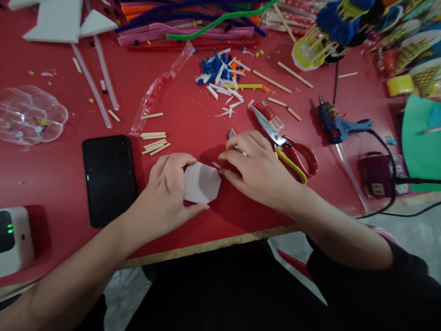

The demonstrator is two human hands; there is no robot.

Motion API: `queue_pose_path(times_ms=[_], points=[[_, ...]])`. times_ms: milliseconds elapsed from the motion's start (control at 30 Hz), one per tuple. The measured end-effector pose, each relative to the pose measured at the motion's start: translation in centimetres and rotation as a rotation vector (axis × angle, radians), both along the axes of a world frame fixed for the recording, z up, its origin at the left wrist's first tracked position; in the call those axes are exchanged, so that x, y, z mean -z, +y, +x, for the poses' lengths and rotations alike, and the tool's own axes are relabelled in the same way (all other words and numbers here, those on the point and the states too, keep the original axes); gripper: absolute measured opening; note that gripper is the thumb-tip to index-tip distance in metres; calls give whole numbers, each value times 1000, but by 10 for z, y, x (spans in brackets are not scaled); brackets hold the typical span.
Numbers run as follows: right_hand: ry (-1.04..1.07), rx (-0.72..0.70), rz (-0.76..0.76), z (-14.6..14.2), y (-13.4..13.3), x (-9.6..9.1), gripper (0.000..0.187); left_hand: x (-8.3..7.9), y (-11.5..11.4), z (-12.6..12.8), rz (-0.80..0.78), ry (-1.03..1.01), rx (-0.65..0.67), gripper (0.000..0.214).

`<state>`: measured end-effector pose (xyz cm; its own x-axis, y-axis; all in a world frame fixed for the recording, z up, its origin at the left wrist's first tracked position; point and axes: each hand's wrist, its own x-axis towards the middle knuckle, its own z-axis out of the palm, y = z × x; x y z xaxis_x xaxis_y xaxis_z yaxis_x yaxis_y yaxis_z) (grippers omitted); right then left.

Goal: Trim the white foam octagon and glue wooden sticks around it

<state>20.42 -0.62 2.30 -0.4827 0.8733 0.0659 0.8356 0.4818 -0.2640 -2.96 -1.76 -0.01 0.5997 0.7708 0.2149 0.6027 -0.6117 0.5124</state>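
Note:
A white hexagonal foam piece (201, 183) lies on the red table (193, 119) near its front edge. My left hand (169, 184) grips the piece from its left side, fingers curled over the top edge and thumb under the bottom edge. My right hand (257, 166) sits just right of the piece, fingers closed around a small metal-tipped cutter (233, 139) whose tip pokes out above the knuckles. Its fingertips touch the hexagon's right edge.
A black phone (109, 178) lies left of my hands, cut wooden sticks (155, 141) above it. Red-and-yellow scissors (288, 146) and a blue glue gun (338, 127) lie to the right. Scraps (223, 76), pipe cleaners (193, 23), a clear tray (31, 115) and a white device (14, 239) surround.

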Motion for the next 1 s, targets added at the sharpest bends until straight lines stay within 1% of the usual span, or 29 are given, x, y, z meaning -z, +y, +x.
queue_pose_path(times_ms=[100,167,300,400,467,567,667,733,833,900,1000], points=[[2,-16,-47,-3,11,5,19,-1,4,3,137,-96,8,74],[-7,-22,-62,-5,18,5,22,-4,4,5,185,-131,-28,73],[-94,-129,-128,-7,31,0,20,-10,1,9,98,-185,-184,64],[-182,-194,-137,-10,40,-1,19,-11,-1,9,81,-212,-221,66],[-208,-165,-86,-12,47,3,17,-11,-2,9,93,-219,-219,68],[-193,-36,10,-14,58,8,15,-11,0,9,98,-180,-231,68],[-165,53,-2,-13,68,6,18,-9,2,8,137,-158,-242,74],[-135,42,-59,-11,72,1,15,-7,3,7,158,-162,-235,76],[-84,-45,-121,-5,74,-2,16,-6,4,7,144,-161,-236,72],[-64,-87,-143,-3,72,-1,20,-6,3,8,132,-157,-240,71],[-46,-94,-145,-4,70,3,20,-5,3,8,129,-160,-239,69]])
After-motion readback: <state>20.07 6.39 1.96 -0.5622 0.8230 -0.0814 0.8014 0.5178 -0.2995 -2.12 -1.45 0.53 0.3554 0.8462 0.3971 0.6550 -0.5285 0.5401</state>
